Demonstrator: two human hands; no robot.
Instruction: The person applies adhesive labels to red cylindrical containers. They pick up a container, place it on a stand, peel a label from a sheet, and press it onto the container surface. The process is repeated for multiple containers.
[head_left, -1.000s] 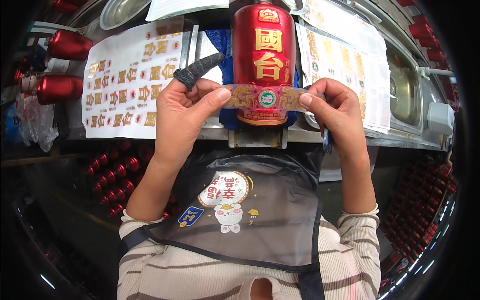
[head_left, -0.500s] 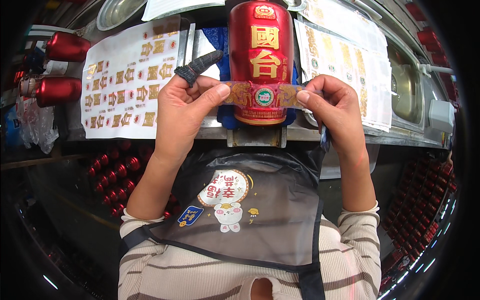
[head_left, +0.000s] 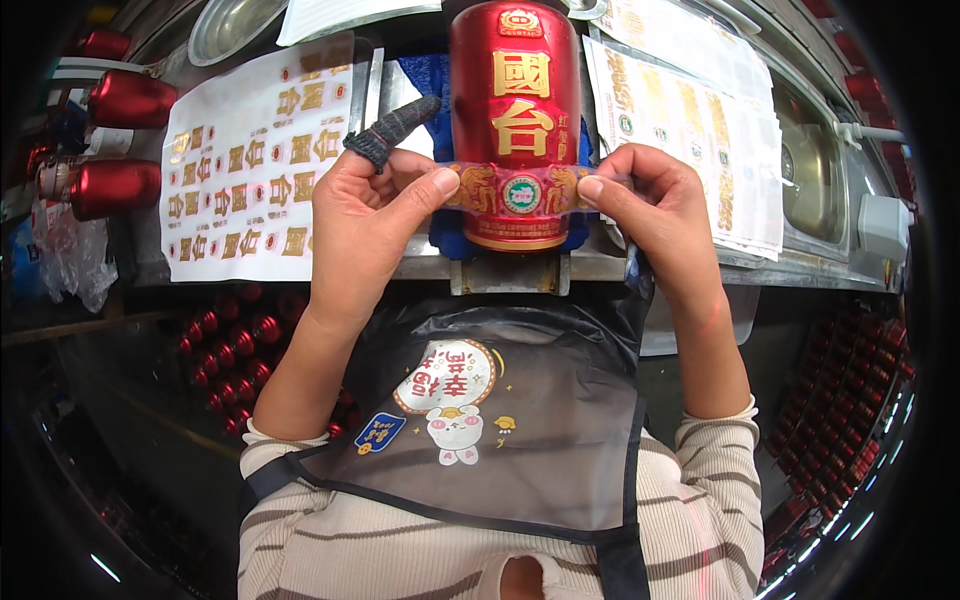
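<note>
A shiny red bottle point(head_left: 515, 90) with gold lettering lies on blue cloth point(head_left: 425, 75) in front of me. Across its lower part runs a clear decal strip point(head_left: 480, 188) with gold dragon-like figures and a round green-and-white emblem. My left hand point(head_left: 375, 205) pinches the strip's left end between thumb and fingers; a dark knitted cot covers its raised index finger. The strip's right end is pinched by my right hand point(head_left: 660, 200), beside the bottle. The strip's middle appears to lie against the red surface.
Decal sheets with gold characters lie left point(head_left: 255, 160) and right point(head_left: 690, 130) of the bottle. Red bottles point(head_left: 115, 185) lie at the far left, near a clear plastic bag point(head_left: 75, 250). A metal basin point(head_left: 815, 170) is at the right. Many red bottles point(head_left: 840, 410) stand below the bench.
The strip now sits closer against the bottle, and my right hand has moved slightly inward to the left. The bottle appears a little further left and up in view.
</note>
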